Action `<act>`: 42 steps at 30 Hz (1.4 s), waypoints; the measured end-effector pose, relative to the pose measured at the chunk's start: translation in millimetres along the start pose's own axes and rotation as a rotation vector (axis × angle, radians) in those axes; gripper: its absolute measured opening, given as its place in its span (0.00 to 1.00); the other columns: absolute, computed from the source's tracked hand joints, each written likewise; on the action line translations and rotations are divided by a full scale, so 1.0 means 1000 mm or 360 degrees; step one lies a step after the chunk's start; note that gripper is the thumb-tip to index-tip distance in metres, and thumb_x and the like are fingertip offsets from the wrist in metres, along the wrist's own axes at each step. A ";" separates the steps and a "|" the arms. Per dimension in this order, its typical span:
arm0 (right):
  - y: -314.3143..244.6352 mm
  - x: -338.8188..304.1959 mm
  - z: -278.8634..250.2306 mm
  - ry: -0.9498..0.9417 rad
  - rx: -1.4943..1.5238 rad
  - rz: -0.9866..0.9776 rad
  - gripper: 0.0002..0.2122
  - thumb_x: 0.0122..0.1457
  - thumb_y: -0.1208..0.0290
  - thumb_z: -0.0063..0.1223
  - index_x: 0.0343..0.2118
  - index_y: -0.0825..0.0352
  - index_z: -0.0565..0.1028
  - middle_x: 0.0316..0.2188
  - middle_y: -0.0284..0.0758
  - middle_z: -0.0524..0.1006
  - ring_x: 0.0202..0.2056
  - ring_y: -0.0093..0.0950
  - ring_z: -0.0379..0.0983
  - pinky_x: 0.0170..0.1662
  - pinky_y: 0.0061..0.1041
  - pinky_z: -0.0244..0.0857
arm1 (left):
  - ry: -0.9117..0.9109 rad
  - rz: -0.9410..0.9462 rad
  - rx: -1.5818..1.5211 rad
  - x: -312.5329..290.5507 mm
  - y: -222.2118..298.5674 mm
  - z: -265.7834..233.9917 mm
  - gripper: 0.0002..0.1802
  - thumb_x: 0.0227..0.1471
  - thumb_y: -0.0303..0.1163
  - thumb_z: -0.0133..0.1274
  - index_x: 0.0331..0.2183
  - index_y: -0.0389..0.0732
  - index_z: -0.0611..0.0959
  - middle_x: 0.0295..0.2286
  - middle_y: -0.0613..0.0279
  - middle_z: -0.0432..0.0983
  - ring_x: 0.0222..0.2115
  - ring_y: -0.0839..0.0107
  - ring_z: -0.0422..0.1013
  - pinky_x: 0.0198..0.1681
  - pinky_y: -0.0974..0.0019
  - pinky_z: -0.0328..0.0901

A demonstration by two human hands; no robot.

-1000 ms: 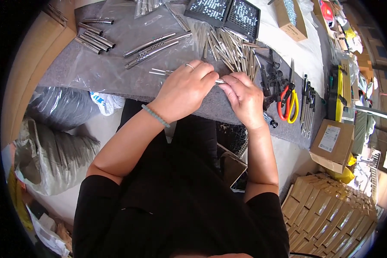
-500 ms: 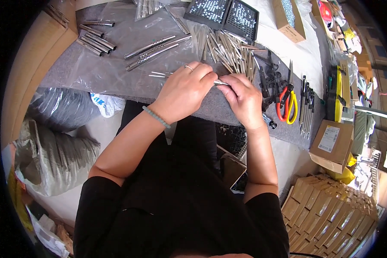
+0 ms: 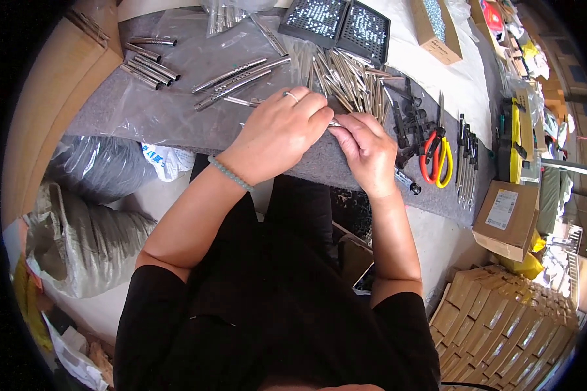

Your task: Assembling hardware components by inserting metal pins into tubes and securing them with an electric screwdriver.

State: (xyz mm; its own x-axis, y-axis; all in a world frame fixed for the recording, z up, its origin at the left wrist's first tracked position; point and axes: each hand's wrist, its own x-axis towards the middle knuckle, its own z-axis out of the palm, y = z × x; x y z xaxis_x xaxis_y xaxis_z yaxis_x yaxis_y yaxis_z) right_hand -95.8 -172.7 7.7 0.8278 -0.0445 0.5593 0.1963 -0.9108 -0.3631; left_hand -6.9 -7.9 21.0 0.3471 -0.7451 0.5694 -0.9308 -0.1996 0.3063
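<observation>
My left hand [image 3: 284, 133], with a ring and a beaded bracelet, is closed on slim silvery metal rods [image 3: 241, 101], whose ends stick out on its left side. Close beside it, my right hand [image 3: 366, 148] pinches a small shiny metal piece [image 3: 334, 123] between thumb and fingers. This piece bridges the gap between both hands; whether it joins the rods is hidden by my left fingers. Just beyond my right hand lies a heap of thin metal rods [image 3: 349, 78]. Several perforated metal tubes [image 3: 235, 83] rest beyond my left hand.
Scissors [image 3: 436, 156] with red and yellow handles and black-tipped rods [image 3: 466, 159] lie on the right. Black perforated trays [image 3: 336, 38] with small pale parts and an open carton [image 3: 447, 51] stand at the back. Shorter tubes [image 3: 151, 68] sit far left, near a cardboard box [image 3: 65, 98].
The rod ends beside my left hand have swung and drawn closer together. My left hand has shifted very slightly; my right hand keeps its pinch. The whole view has moved a little.
</observation>
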 end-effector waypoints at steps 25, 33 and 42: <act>-0.003 0.007 0.000 -0.0247 0.0150 0.0327 0.09 0.45 0.70 0.61 0.31 0.63 0.79 0.31 0.33 0.75 0.29 0.31 0.74 0.31 0.25 0.67 | -0.0139 -0.0288 -0.0342 -0.006 -0.016 0.016 0.09 0.43 0.25 0.53 0.32 0.38 0.76 0.33 0.56 0.70 0.37 0.57 0.67 0.39 0.59 0.63; -0.006 0.006 -0.004 -0.0280 0.0173 0.0449 0.11 0.45 0.69 0.61 0.33 0.63 0.77 0.33 0.34 0.75 0.30 0.34 0.74 0.32 0.28 0.68 | -0.0149 -0.0319 -0.0308 -0.005 -0.013 0.015 0.09 0.43 0.25 0.54 0.31 0.37 0.76 0.33 0.56 0.70 0.36 0.56 0.67 0.38 0.59 0.63; -0.006 0.007 -0.003 -0.0287 0.0163 0.0526 0.10 0.46 0.68 0.60 0.33 0.61 0.76 0.33 0.32 0.74 0.32 0.33 0.74 0.33 0.28 0.68 | -0.0109 -0.0302 -0.0283 -0.007 -0.013 0.016 0.10 0.43 0.25 0.54 0.32 0.38 0.76 0.33 0.57 0.70 0.36 0.56 0.67 0.38 0.59 0.64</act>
State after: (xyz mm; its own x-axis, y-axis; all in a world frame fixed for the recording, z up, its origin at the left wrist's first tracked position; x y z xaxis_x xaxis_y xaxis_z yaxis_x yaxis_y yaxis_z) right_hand -92.7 -168.5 16.7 0.9325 -0.2478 0.2629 -0.0527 -0.8132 -0.5795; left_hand 1.2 -10.2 1.0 0.4994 -0.7475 0.4380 -0.8129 -0.2294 0.5354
